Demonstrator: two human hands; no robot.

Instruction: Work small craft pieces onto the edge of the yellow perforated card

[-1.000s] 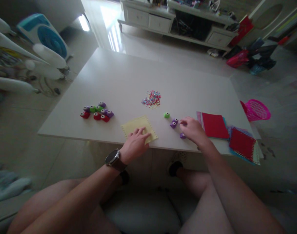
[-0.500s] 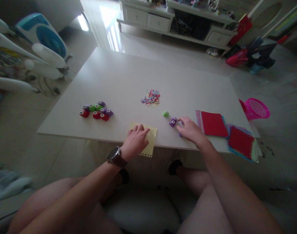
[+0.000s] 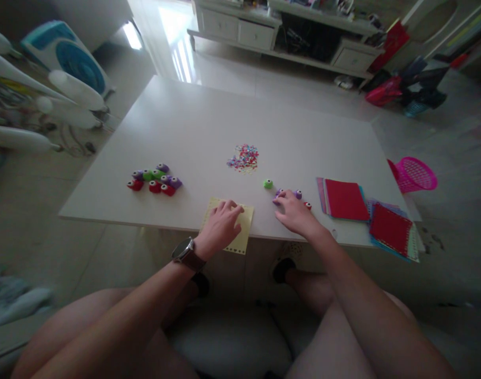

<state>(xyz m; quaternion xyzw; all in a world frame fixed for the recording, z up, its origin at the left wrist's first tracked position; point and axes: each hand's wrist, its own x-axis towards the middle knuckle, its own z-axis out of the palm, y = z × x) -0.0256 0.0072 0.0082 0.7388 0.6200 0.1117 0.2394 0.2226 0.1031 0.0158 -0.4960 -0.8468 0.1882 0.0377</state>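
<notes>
The left hand (image 3: pixel 223 225), unclenched, lay across the yellow paper (image 3: pixel 245 225), hiding part of it where it overhung the surface (image 3: pixel 193 137). The right hand (image 3: pixel 293 211) partly covered purple punches (image 3: pixel 279 191); whether it grasped one could not be told.

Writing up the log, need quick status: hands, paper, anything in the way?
Left hand resting on yellow paper, covering part. Paper overhangs table edge. Right hand among paper punches, grip unclear. Nothing else seen on the paper.
</notes>
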